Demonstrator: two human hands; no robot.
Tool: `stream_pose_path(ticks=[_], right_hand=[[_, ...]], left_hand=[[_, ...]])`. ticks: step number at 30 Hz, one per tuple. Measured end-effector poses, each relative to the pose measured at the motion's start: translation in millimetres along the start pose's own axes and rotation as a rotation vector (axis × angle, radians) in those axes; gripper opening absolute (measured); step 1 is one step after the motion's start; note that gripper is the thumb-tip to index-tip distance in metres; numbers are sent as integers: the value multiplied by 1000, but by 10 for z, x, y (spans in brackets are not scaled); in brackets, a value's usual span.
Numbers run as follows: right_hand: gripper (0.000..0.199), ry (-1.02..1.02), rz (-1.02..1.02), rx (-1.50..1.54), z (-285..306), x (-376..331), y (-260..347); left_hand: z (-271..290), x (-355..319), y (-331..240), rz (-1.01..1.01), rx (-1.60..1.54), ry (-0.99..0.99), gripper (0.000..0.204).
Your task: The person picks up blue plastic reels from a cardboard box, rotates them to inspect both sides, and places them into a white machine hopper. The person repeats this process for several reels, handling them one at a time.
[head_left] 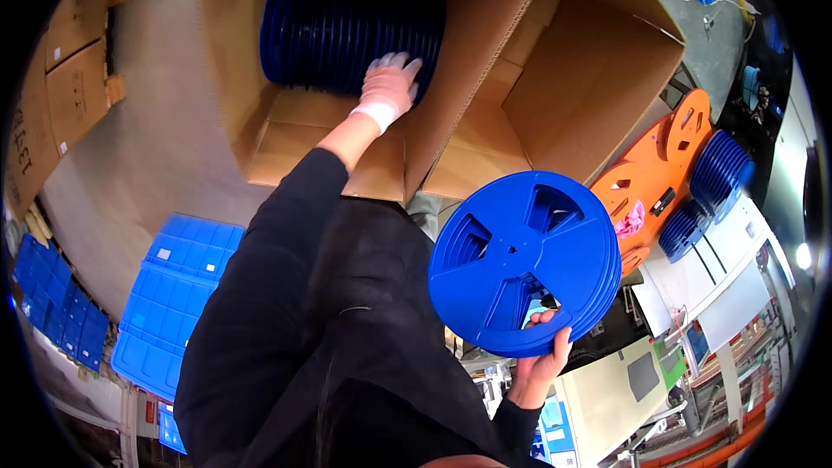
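Note:
My left hand [390, 82], in a pale glove, reaches into an open cardboard box [295, 134] and rests on the side of a row of dark blue plastic reels [338, 30] lying inside it. My right hand [542, 364], bare, grips the lower rim of a small stack of bright blue reels [520, 260] held up close to my body, with its flat spoked face toward me. My black sleeves cover both arms.
A second open cardboard box [589, 78] stands to the right of the first. Beyond it lie orange reels [659, 165] with a pink cloth [631, 218], and more stacked blue reels [719, 169]. Blue plastic trays [173, 295] lie on the floor at left, near flat cartons [69, 78].

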State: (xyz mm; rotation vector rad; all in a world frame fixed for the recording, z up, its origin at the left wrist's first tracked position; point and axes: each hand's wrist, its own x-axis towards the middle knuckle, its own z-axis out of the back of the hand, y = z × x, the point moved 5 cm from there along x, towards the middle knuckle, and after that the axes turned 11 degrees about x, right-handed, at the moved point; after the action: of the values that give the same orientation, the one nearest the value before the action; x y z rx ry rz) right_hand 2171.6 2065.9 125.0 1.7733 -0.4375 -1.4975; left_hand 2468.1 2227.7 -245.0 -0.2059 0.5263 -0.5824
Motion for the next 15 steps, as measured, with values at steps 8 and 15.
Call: stream_pose_path(ticks=[8, 15], right_hand=[[42, 50, -58, 94, 37, 209, -14], [43, 58, -74, 69, 182, 326, 11]], left_hand=[[-465, 484, -223, 343, 195, 140, 60], [-266, 475, -212, 186, 183, 273, 49]])
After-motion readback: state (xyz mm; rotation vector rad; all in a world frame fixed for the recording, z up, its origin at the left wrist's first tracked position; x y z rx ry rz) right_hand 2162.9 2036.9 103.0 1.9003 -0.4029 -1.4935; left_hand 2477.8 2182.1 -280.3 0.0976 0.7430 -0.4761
